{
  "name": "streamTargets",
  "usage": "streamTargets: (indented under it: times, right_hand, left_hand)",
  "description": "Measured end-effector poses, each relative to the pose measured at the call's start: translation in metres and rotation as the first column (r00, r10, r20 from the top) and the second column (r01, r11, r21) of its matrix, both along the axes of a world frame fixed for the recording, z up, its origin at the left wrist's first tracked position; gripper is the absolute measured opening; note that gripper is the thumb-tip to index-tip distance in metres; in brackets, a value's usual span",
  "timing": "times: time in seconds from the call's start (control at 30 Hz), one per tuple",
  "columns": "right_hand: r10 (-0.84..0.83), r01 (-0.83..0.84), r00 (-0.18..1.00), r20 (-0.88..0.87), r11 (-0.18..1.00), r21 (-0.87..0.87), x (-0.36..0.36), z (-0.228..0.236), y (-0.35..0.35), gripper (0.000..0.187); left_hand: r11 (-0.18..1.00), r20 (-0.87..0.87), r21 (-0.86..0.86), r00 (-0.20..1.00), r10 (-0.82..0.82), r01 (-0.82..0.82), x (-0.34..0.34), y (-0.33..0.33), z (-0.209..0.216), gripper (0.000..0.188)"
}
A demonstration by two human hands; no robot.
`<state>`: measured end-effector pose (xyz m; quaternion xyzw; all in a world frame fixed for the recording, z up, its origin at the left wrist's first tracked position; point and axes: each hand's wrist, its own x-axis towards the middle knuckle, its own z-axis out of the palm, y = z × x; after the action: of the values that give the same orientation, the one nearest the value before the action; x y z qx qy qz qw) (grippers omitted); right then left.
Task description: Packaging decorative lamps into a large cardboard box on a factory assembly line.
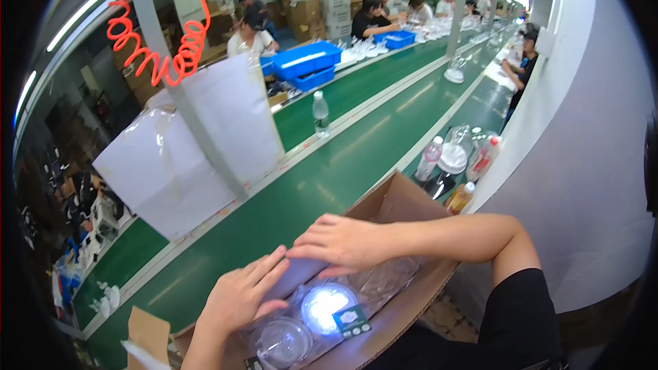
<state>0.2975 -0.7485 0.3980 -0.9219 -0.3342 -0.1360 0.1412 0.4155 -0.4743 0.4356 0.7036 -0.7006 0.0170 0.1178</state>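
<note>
In front of me stands an open brown cardboard box [421,281]. Inside lie clear round plastic items in clear film; a round item [284,342] sits at the left, and a brightly lit one [327,308] shines beside it. A small dark green card [351,321] lies on the lit item. My left hand [236,294] reaches over the box's left part with its fingers stretched out. Palm down, my right hand [339,243] spans the box's far side, fingers extended toward the left fingertips. A pale sheet or panel [301,270] shows beneath both hands; whether they press on it is hard to see.
A green conveyor belt [288,199] runs past the box. Bottles, including a pink one [429,159], and a clear domed item [454,156] stand at right. A water bottle [321,115] stands beyond the belt. Blue bins [306,59] and several people are farther back.
</note>
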Motion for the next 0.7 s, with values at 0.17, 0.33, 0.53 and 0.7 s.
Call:
streamTargets:
  times: [0.17, 0.33, 0.53, 0.7]
  right_hand:
    - [-0.019, 0.019, 1.0, 0.005, 1.0, 0.003, 0.001, -0.001, 0.002, 0.071]
    - [-0.019, 0.021, 1.0, -0.022, 0.998, 0.058, 0.001, 0.003, 0.001, 0.076]
    - [-0.032, 0.03, 0.974, -0.223, 0.999, -0.01, -0.004, 0.007, 0.002, 0.077]
    - [0.032, -0.032, 0.999, -0.011, 0.999, 0.044, 0.002, -0.001, -0.001, 0.08]
  left_hand:
    - [1.0, -0.056, -0.006, 0.998, 0.013, -0.014, 0.003, -0.001, -0.001, 0.073]
    - [0.999, -0.043, 0.038, 0.998, 0.035, -0.034, 0.005, -0.004, 0.005, 0.073]
    - [0.999, -0.056, 0.023, 0.998, 0.041, -0.04, 0.001, -0.004, 0.007, 0.069]
    - [0.999, -0.102, -0.023, 0.994, 0.037, -0.04, 0.003, -0.008, 0.004, 0.07]
